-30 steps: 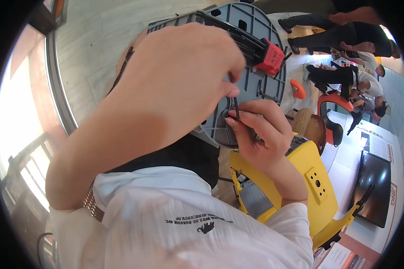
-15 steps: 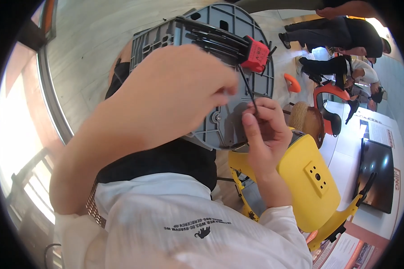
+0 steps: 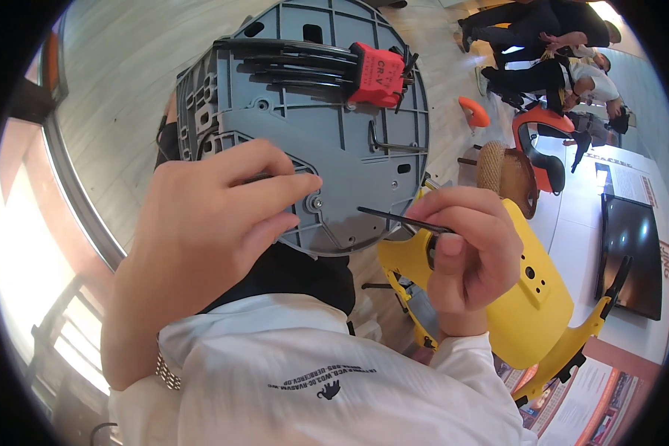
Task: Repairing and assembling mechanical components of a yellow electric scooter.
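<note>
Across my lap lies a grey round plastic part (image 3: 334, 149) with ribs and raised channels. My right hand (image 3: 472, 249) pinches a thin black hex key (image 3: 398, 216) between thumb and fingers, its free end pointing left over the plate. My left hand (image 3: 223, 208) hovers above the plate's near left, thumb and index finger stretched out and apart, with nothing visible between them. Just beyond these fingertips is a screw (image 3: 317, 202) set in the plate. A red holder (image 3: 379, 76) with several black hex keys rests at the plate's far side. One loose L-shaped hex key (image 3: 398, 146) lies on the plate's right.
To the right is a yellow chair-like part (image 3: 524, 297) with holes. Behind it stand a woven stool (image 3: 498, 167), an orange-and-black chair (image 3: 539, 141) and a white table with a dark screen (image 3: 630, 256). Several people stand farther off. Glass doors (image 3: 67, 178) line the left.
My left hand has drawn back left and down from near the red holder. My right hand has moved right and down with the hex key, now lying flatter. The view has shifted.
</note>
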Demonstrator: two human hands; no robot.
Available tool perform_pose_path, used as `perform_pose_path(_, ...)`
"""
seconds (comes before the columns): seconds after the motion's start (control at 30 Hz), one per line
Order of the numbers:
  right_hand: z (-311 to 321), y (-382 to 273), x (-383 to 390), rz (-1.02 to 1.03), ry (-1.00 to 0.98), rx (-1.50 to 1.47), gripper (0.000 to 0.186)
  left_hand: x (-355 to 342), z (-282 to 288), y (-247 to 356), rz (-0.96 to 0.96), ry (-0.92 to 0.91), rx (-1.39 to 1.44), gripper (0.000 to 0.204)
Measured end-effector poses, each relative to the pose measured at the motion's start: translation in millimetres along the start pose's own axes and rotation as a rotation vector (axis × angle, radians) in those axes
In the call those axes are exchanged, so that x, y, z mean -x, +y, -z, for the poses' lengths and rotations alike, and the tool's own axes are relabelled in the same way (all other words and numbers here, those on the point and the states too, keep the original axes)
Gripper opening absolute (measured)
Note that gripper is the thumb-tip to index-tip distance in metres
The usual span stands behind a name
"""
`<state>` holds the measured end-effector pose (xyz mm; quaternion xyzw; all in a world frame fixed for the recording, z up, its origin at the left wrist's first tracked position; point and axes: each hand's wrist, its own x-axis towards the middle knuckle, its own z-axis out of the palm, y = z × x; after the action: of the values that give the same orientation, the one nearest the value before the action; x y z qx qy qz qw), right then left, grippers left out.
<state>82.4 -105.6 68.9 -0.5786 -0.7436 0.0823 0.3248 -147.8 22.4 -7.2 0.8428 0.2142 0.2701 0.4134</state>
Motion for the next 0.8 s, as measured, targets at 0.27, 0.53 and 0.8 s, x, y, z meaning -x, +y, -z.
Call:
perform_pose_path(0.27, -26.7, 7.5, -2.5, -0.033, -0.012, -0.178, 0.02, 2.7, -3.3, 3.7, 0.006, 0.007, -0.005, 0.037)
perform_pose_path(0.53, -29.1, 15.8, -8.8, 0.037, -0.022, -0.051, 0.025, -4.4, -3.1, 4.5, 0.003, 0.012, 0.002, 0.035)
perform_pose_path(0.8, 15.9, -19.0, -48.6, 0.274, -0.478, 0.533, 0.021, -17.6, -9.0, 8.1, -0.154, 0.066, -0.23, 0.017)
